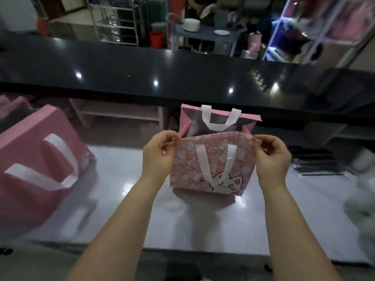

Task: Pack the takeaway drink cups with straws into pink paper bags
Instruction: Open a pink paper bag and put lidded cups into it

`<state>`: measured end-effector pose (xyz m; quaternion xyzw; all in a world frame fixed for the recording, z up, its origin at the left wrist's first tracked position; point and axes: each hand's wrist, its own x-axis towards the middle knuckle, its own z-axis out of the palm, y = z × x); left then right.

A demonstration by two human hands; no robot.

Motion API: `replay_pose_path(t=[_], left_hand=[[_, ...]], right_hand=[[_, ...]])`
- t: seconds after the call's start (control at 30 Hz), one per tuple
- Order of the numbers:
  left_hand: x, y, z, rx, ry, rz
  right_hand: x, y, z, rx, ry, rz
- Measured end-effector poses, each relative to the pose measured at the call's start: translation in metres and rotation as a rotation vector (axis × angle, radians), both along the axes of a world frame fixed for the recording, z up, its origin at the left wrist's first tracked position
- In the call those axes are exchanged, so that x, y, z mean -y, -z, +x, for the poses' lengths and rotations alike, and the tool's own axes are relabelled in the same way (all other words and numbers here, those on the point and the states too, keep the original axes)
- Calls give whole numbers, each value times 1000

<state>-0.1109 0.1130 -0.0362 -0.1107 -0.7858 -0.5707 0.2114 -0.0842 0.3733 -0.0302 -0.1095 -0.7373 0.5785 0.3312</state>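
Both my hands, left (157,154) and right (273,157), pinch the pink bag's (211,169) near rim corners, spreading it open on the counter (203,220); its inside looks empty.

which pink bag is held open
The cat-print bag in the middle: left hand and right hand pinch its top corners; the plain pink bag at left lies untouched.

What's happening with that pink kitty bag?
A person holds open a pink paper bag with a cat drawing. The left hand and the right hand each pinch a near top corner. The bag stands upright on the white counter, and no cup shows inside it. A second pink bag lies at the left.
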Motion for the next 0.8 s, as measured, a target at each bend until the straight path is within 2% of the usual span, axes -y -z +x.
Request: replay_pose_path(t=[0.17, 0.33, 0.47, 0.6, 0.8], left_hand=[[-41, 8, -12, 11, 197, -33], [-45, 11, -10, -39, 297, -182], [-50, -3, -10, -229, 245, -330], [-85, -35, -7, -391, 200, -433], [-198, -66, 13, -320, 533, -723]], right_hand=[[-45, 1, 27, 23, 185, 54], [-63, 9, 46, 128, 221, 215], [-66, 8, 52, 142, 258, 308], [-74, -4, 63, 163, 214, 482], [-105, -34, 106, 222, 303, 577]])
